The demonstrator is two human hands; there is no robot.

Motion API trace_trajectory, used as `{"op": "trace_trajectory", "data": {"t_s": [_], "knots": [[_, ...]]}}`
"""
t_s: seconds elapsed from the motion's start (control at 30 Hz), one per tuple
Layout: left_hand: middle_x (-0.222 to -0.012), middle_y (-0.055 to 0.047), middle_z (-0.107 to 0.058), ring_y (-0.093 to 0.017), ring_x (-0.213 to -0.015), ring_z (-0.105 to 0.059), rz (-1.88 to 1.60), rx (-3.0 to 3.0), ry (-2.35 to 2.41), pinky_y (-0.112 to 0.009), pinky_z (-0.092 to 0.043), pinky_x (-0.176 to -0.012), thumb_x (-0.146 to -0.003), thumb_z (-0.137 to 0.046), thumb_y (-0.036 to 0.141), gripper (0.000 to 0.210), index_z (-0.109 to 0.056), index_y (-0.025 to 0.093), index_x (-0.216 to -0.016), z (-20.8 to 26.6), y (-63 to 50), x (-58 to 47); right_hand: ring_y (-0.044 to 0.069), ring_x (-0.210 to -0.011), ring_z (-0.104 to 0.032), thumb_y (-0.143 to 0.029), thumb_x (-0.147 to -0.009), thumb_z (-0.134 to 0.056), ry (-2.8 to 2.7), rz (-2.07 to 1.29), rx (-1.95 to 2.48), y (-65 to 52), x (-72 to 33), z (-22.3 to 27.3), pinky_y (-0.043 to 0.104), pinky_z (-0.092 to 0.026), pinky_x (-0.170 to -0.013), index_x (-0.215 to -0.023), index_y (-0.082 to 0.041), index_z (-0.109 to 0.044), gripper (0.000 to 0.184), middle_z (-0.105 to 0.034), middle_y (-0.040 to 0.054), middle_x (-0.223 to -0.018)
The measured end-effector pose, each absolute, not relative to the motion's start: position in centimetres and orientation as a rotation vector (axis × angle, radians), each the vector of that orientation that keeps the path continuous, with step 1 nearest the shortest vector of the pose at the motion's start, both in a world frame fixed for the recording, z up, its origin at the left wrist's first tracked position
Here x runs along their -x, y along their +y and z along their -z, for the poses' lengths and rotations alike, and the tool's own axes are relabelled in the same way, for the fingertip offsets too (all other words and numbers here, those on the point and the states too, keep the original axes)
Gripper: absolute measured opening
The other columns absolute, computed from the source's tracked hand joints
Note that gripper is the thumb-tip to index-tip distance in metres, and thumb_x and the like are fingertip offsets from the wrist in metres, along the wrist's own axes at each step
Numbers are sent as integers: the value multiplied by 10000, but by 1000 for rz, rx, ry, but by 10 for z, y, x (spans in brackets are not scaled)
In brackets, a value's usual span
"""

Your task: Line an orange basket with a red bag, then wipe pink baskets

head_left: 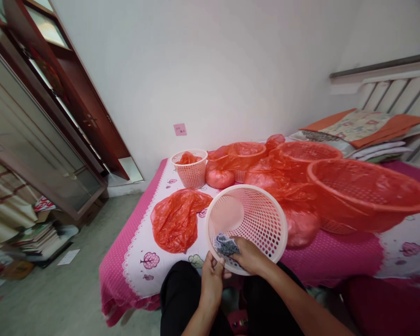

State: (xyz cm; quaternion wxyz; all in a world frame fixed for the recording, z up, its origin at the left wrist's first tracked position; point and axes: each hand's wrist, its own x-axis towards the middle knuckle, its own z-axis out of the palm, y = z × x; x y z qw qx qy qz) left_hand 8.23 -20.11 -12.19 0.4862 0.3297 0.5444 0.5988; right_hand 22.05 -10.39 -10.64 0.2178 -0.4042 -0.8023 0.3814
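At the bed's near edge, six o'clock: one bare pale pink basket (pixel 254 219), tilted, mouth toward the person, above two black-trousered legs (pixel 182 287) on the bed (pixel 117 261) side.
Left hand (pixel 214 269): one, its fingers clamped on the basket rim at seven o'clock.
Right hand (pixel 247 254): one, reaching inside past the rim near five o'clock, fingers closed on the cloth; their tips are covered.
Cloth (pixel 227 245): one, grey-blue, bunched against the inner wall toward seven o'clock.
Other baskets, clock centred on the held one: four. One white-rimmed basket (pixel 191 175) at ten to eleven has red plastic inside; red-lined ones stand at twelve (pixel 247 150), one to two (pixel 310 151) and two to three (pixel 364 196).
Loose red bag (pixel 178 221): one, crumpled flat at nine o'clock.
Red bundles (pixel 220 177): several, from eleven round to three, overlapping; their number and contents cannot be made out.
Bedding (pixel 364 126): one folded stack, between one and two.
Wall socket (pixel 180 129): one, at eleven.
Hidden: the held basket's outer base; whether it touches the bed or the legs cannot be told.
Cut off: both forearms at six o'clock, and a dark red shape (pixel 388 303) at four.
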Motion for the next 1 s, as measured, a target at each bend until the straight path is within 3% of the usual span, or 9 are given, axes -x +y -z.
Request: {"op": "trace_trajectory", "data": {"t_s": [0.47,1.0], "knots": [[-1031,-109,-779,-174,-696,-663,-1472,-778,1321,-257,-548,-573,-744,-804,541,588,-665,166,-1173,125,-203,-83,277,-1073,-728,-160,-821,-611,-2325,-979,1133,-121,-221,89,279,-468,-872,-1169,-238,-755,384,-793,90,-1128],[-916,-71,-742,-171,-669,-651,-1504,-731,1328,-249,-530,-542,-670,-855,567,549,-682,177,-1015,123,-202,-83,247,-943,-738,-176,-807,-629,-2261,-1113,1134,-126,-222,80,273,-492,-805,-1047,-212,-764,278,-803,81,-1022]]}}
